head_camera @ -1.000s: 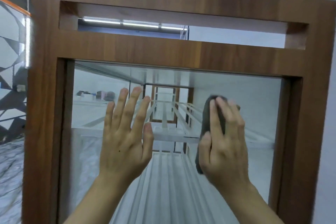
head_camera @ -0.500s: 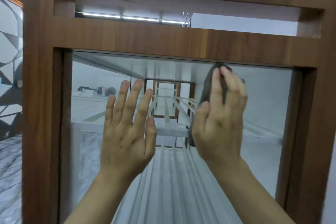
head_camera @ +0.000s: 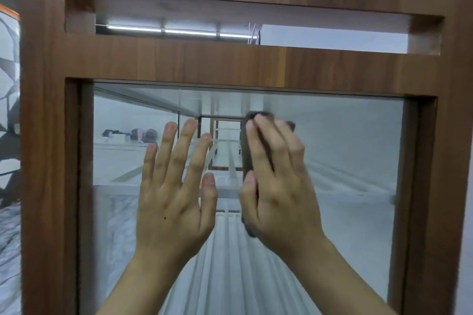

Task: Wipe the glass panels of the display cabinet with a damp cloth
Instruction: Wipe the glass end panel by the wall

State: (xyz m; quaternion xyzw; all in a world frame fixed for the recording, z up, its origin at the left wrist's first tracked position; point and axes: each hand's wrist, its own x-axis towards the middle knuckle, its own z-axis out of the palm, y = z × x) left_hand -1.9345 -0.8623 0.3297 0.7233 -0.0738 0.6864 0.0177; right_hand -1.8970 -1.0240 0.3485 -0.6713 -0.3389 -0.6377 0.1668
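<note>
The tall display cabinet with a brown wood-grain frame (head_camera: 179, 64) is standing upright, an open rectangular slot running across its top rail; its large clear glass panel (head_camera: 345, 161) is sitting recessed inside the frame, reflecting pale ribbed surfaces; the dark grey folded cloth (head_camera: 247, 151) is lying flat against the upper middle of the glass, mostly covered by the right hand (head_camera: 279, 186), its dark edges showing above the fingertips and below the thumb.
</note>
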